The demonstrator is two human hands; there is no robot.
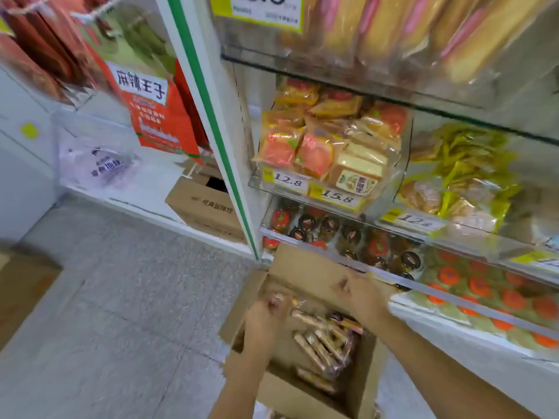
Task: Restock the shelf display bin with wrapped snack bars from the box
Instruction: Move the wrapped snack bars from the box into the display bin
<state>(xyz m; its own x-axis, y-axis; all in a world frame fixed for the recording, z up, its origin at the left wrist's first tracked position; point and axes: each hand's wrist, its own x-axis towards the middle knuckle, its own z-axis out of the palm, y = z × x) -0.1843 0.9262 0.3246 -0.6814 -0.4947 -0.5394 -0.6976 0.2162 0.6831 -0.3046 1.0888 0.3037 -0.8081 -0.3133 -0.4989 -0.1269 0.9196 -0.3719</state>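
Observation:
An open cardboard box (305,267) stands on the floor against the shelf, with several clear-wrapped brown snack bars (325,343) lying inside. My left hand (266,316) reaches into the box's left side and grips a wrapped bar (279,297). My right hand (360,294) hovers over the box's far right corner with fingers curled; what it holds, if anything, is blurred. A clear display bin (393,176) on the middle shelf holds wrapped cakes and bars behind price tags 12.8 and 15.8.
Below that bin a lower bin (341,234) holds small dark jars and red packs. A bin of yellow packets (472,173) sits to the right. A second cardboard box (202,204) stands on the floor left of the green-edged shelf post (217,131). Grey tiled floor spreads left.

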